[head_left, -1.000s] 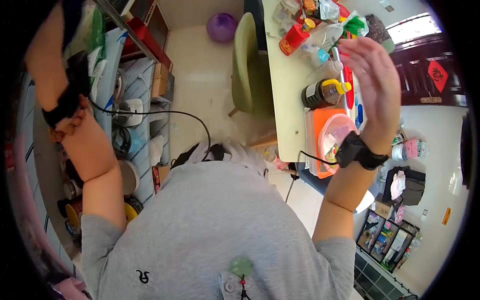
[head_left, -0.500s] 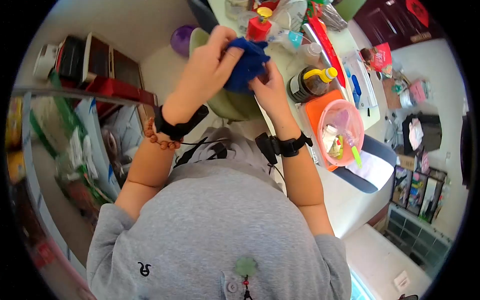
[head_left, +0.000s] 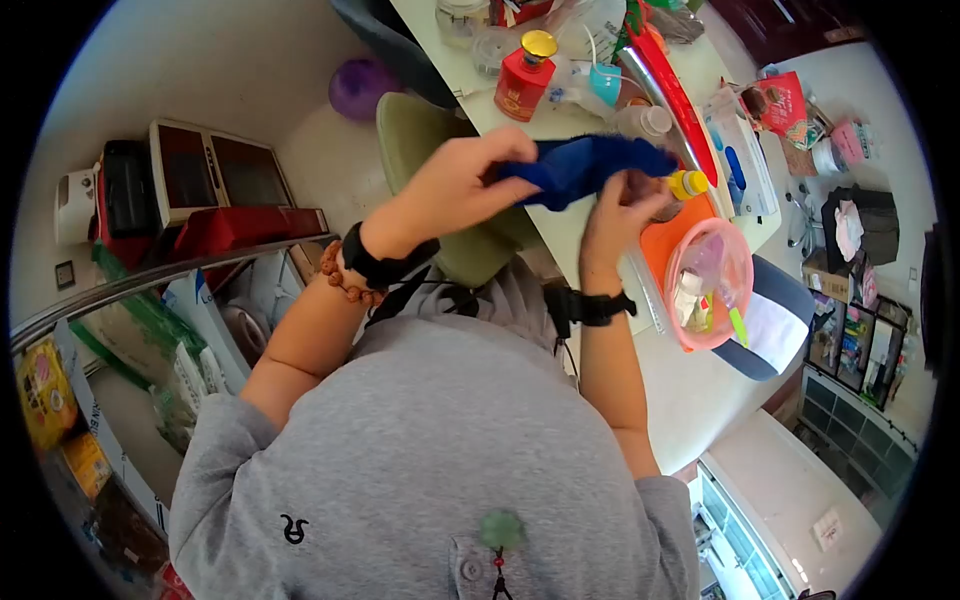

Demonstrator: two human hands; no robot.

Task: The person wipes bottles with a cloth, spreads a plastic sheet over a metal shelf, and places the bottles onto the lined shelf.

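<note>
A dark blue cloth (head_left: 590, 170) is stretched sideways between my two hands, above the near edge of the table. My left hand (head_left: 450, 190) pinches its left end, with the fingers closed. Under the cloth's right part, my right hand (head_left: 618, 222) has thumb and fingers closed on it. Just behind my right hand a bottle with a yellow cap (head_left: 688, 184) is partly hidden. To the right stands a pink basket (head_left: 742, 262) with small items inside, on an orange box (head_left: 660, 240).
On the table (head_left: 480, 105) stand a red bottle with a gold cap (head_left: 524, 80), a clear bottle (head_left: 640, 120) and a long red box (head_left: 690, 120). A green chair (head_left: 410, 140) is beside the table. A purple ball (head_left: 362, 90) lies on the floor. Shelves (head_left: 130, 290) are at the left.
Both hands came together from far apart and took hold of the blue cloth. Since half a second ago, the bunched cloth has been spread out and moved right and slightly down.
</note>
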